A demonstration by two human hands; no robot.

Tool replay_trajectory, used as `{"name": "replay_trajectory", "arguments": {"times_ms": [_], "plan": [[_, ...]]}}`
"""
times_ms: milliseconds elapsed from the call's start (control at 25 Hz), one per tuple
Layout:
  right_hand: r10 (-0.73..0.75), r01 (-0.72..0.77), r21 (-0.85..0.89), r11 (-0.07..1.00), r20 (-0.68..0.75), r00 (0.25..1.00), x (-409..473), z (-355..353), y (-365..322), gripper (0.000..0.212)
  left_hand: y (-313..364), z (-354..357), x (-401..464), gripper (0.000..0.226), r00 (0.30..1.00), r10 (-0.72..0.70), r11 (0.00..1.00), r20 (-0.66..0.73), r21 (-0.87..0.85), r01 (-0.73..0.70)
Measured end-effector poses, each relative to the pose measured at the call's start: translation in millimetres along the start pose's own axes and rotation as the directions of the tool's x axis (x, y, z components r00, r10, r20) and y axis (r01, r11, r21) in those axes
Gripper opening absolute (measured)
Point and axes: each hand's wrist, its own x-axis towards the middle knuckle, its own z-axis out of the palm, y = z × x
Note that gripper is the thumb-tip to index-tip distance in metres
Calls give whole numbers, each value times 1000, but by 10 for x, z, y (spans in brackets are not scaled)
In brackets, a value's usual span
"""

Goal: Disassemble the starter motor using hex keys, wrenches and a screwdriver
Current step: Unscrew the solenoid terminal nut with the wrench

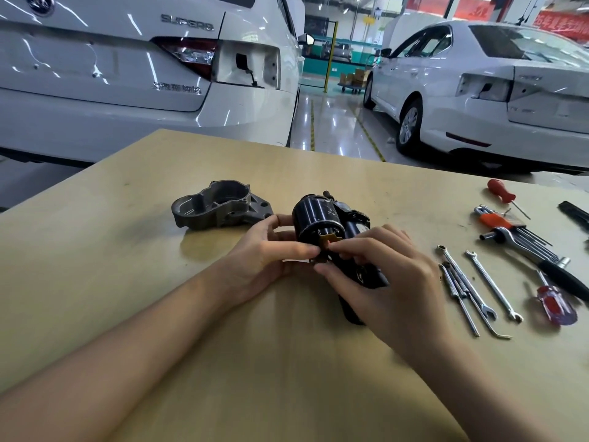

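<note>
Both hands point(325, 266) around starter motor point(318, 218)

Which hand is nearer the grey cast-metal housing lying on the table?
Left. The left hand holds the black motor body just right of the grey cast-metal housing, not touching it. The right hand works further right, beyond the motor.

— Starter motor point(315, 215): glossy black painted metal casing, a small copper-coloured part at its lower edge.
— Housing point(220, 204): dull grey cast metal, rough-looking.
— Table point(223, 346): pale matt wood, slightly smudged.
— Wrenches point(478, 288): bright polished steel. Screwdriver point(556, 304): translucent glossy plastic handle, red and purple.
</note>
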Motion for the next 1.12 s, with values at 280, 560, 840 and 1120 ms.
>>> {"name": "replay_trajectory", "arguments": {"times_ms": [280, 560, 840, 1120], "plan": [[-58, 57, -24, 998, -64, 996, 8, 49, 48, 9, 0, 26, 0, 59, 1000, -11, 1000, -8, -15, 11], [-154, 172, -26, 985, 332, 931, 88, -283, 16, 3, -12, 9, 2, 57, 1000, 0, 999, -22, -42, -1], [-171, 445, -262, 856, 670, 722, 81, -317, -177, 8, -13, 17, 0, 51, 1000, 10, 999, -13, -49, -11], [-32, 452, -238, 860, 859, 512, 26, -247, -290, 12, -18, 9, 14, 47, 1000, 10, 999, -13, -42, -11]]}}
